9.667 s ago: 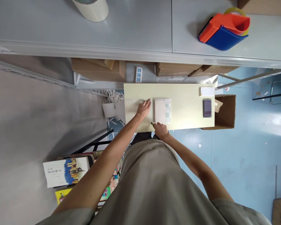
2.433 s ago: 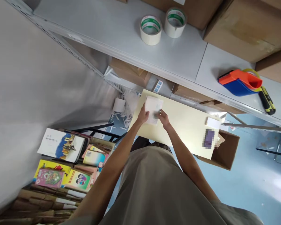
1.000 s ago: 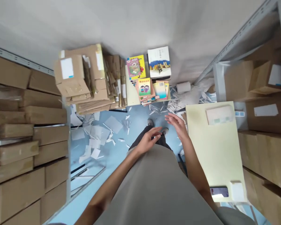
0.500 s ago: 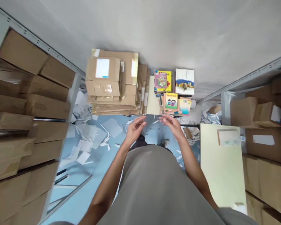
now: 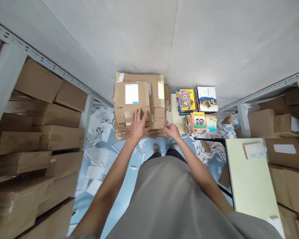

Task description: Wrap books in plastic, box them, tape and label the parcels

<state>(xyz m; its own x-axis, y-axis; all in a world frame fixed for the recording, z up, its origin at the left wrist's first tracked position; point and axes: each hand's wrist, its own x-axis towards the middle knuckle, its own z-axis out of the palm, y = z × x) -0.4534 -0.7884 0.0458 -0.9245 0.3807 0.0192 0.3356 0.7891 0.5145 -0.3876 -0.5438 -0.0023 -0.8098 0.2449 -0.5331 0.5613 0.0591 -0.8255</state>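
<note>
A pile of flattened cardboard boxes (image 5: pixel 119 94) lies on the table against the wall, the top one bearing a white label. My left hand (image 5: pixel 139 125) rests on the front of this pile, fingers spread and lying over the cardboard. Beside the pile's front right corner, my right hand (image 5: pixel 172 130) has its thumb and fingertips pinched at the edge of a flattened cardboard box (image 5: pixel 159 122). How far that edge reaches between the fingers is too small to see.
Right of the pile, on the pale table (image 5: pixel 175 114), sit several stacks of books (image 5: pixel 207 99). A second pale table (image 5: pixel 251 181) stands at my right. Shelves with cardboard boxes (image 5: pixel 62 142) line both sides. Paper scraps (image 5: pixel 97 162) litter the blue floor.
Both hands were in the air before the table's front edge. My left hand has come down onto the cardboard pile, and my right hand has reached its right corner. The view has shifted left.
</note>
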